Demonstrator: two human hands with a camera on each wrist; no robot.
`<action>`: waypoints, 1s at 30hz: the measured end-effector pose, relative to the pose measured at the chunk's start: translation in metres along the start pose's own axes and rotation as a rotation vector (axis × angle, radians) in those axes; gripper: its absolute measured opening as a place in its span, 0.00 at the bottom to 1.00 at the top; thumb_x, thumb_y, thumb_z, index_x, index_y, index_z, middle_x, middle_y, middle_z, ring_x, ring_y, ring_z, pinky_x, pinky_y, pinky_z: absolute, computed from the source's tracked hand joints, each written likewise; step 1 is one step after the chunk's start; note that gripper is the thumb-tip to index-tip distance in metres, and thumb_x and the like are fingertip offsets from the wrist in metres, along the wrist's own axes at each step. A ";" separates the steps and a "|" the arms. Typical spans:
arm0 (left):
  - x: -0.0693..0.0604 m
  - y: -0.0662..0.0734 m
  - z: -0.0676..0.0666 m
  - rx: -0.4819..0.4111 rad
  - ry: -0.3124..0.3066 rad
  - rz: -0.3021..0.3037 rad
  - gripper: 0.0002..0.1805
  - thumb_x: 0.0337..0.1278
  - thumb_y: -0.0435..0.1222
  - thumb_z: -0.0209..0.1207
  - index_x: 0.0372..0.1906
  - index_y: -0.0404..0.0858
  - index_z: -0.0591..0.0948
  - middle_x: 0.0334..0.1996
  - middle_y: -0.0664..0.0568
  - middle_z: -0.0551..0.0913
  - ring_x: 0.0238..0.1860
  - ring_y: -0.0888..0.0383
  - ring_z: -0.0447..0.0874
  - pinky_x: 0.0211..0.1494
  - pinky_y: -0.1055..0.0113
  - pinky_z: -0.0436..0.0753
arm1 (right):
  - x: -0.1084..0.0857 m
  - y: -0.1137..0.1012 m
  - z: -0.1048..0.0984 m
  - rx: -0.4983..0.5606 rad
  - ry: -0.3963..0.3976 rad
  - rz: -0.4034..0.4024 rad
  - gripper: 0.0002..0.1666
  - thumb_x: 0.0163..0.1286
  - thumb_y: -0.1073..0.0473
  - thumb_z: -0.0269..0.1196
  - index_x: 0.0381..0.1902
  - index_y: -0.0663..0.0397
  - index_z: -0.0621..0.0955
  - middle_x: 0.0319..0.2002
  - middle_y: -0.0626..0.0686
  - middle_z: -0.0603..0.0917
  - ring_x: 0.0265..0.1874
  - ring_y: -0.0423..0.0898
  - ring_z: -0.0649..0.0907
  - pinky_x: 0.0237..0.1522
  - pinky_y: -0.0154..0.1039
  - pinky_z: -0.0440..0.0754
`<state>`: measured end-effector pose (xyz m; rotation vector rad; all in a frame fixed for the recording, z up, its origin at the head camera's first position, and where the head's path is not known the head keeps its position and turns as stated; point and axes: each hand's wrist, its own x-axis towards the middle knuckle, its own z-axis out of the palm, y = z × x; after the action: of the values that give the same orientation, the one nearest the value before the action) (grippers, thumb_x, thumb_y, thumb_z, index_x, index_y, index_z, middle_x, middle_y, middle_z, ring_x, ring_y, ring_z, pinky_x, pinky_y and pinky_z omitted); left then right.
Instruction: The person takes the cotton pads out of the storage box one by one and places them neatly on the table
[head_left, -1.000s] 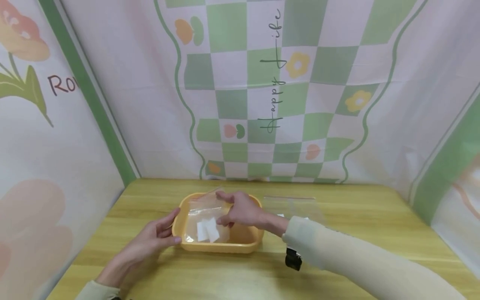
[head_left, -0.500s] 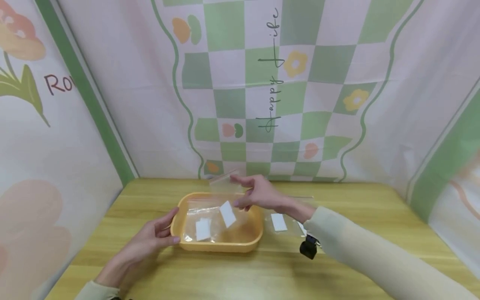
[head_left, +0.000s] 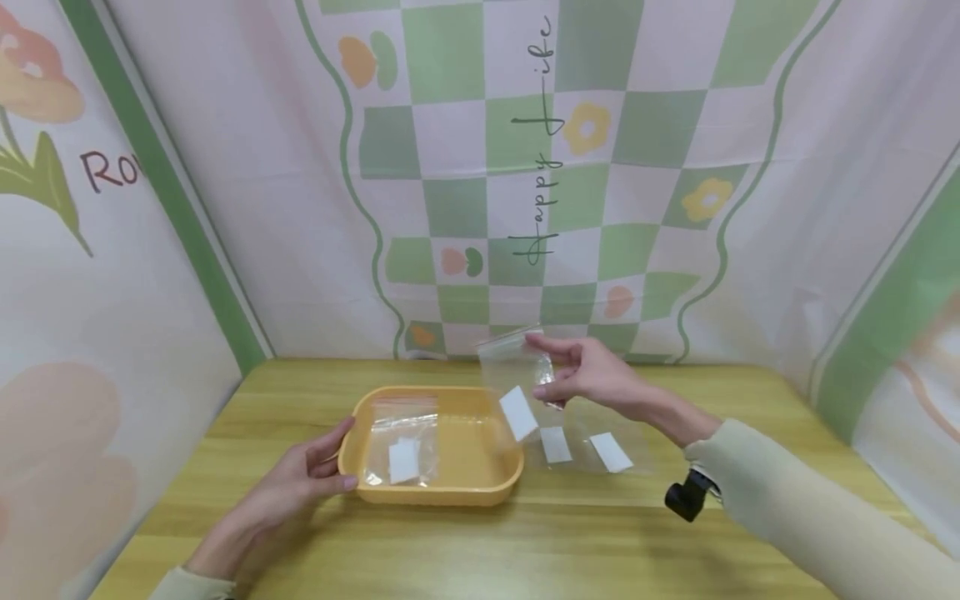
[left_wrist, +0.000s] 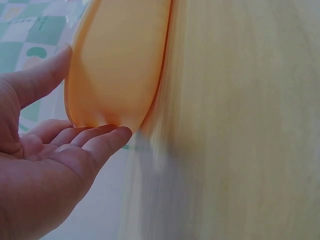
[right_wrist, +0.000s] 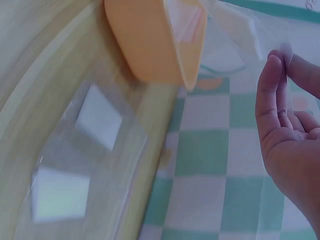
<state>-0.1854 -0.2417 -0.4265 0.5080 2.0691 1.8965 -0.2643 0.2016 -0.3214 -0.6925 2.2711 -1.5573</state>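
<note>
The left hand (head_left: 303, 475) is gripping the left end of a yellow-orange rounded oblong tray (head_left: 474, 450). Near its right end, the right hand (head_left: 596, 375) is pinching a clear plastic zip bag (head_left: 501, 367) by the right edge; the white rectangular card (head_left: 519, 414) inside is hanging below and slightly left of the fingertips.

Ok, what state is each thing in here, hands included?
Yellow tray: upright on the table.
Held bag: raised, tilted, one white piece showing inside; can't tell whether sealed.
In-tray bagging: lying on the tray's left side.
Tabletop bagging: lying flat; bag count unclear.
Left hand: gripping the tray's left end.
Right hand: pinching the held bag.
</note>
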 end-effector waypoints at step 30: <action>-0.001 0.000 0.000 0.029 -0.001 -0.013 0.51 0.67 0.28 0.67 0.82 0.25 0.45 0.82 0.31 0.41 0.76 0.27 0.54 0.69 0.65 0.76 | -0.103 0.106 -0.131 -0.083 -0.016 0.155 0.47 0.75 0.64 0.65 0.83 0.67 0.54 0.80 0.67 0.56 0.30 0.41 0.81 0.41 0.42 0.89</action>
<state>-0.1846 -0.2417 -0.4265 0.5005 2.0978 1.8608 -0.2660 0.3919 -0.3744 -0.5337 2.3275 -1.3892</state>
